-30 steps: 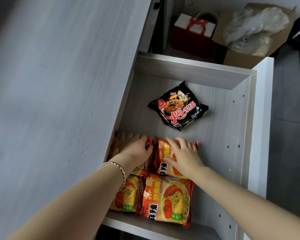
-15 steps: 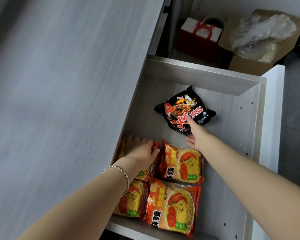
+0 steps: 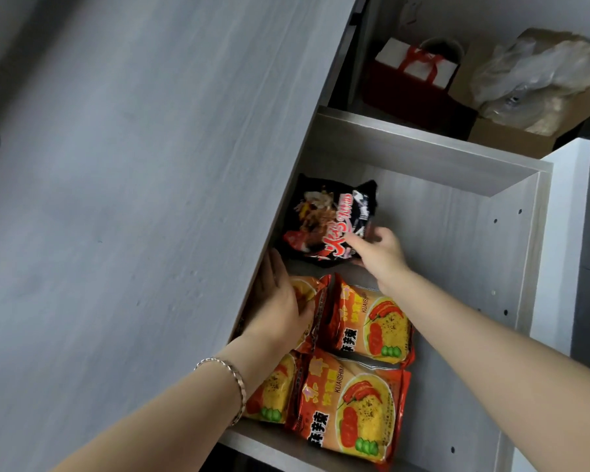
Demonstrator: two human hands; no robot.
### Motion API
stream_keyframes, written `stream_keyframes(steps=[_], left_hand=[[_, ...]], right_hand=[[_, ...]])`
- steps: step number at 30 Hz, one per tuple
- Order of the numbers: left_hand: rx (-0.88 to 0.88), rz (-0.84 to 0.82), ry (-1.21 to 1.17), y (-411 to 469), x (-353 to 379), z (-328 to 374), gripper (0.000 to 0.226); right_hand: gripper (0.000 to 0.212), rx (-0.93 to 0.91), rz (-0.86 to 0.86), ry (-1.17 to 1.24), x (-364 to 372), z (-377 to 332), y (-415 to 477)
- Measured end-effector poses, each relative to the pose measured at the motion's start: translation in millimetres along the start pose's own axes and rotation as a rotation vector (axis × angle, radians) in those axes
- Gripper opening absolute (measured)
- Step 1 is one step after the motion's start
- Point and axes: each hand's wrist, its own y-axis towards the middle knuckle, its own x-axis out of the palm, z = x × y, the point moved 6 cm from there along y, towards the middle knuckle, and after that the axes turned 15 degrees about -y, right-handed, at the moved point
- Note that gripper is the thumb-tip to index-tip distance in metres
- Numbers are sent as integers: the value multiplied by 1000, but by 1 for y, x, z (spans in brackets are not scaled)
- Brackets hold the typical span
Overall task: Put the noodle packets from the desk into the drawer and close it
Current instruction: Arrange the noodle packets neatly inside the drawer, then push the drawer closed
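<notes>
The open drawer [image 3: 457, 212] holds several orange noodle packets [image 3: 355, 410] in its near part and one black noodle packet [image 3: 327, 219] farther in, close under the desk edge. My right hand [image 3: 378, 250] grips the black packet at its near right corner. My left hand [image 3: 280, 301] lies flat, fingers apart, on the far-left orange packet [image 3: 312, 294] beside the desk edge. Part of that packet is hidden under the hand. The grey desk top [image 3: 133, 199] fills the left side.
Beyond the drawer's far wall stand a red and white gift box [image 3: 416, 73] and a cardboard box with plastic wrap [image 3: 539, 86]. The drawer's white front panel [image 3: 559, 250] is at the right. Bare drawer floor lies right of the packets.
My right hand left the orange packet, reached the black packet and has moved it left toward the desk edge. My left hand stayed on the far-left orange packet.
</notes>
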Motion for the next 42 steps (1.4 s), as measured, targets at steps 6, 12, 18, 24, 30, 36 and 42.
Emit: stream_keyframes(steps=[6,12,18,24,30,36,42], left_hand=[[100,-1,-47,-2,4,-6,94],[241,-87,28,8,3,9,78],[294,-130,176,31,1,30,63],[183,-172,329,39,6,24,58],[107,-258,341,32,3,26,56],[240,-126,471,4,-13,61,51],[304,-179,358,-27,-10,104,28]], right_hand=[[42,-160,-134,-357,42,-14,-9],[42,-315,-123,-689,19,-2,-10],[48,277,367,-653,-61,69,-25],[28,102,143,-665,-32,77,-42],[41,-17,-30,-894,-9,63,-60],[36,-13,24,-792,-55,38,-82],[22,-127,361,-888,-146,-4,-114]])
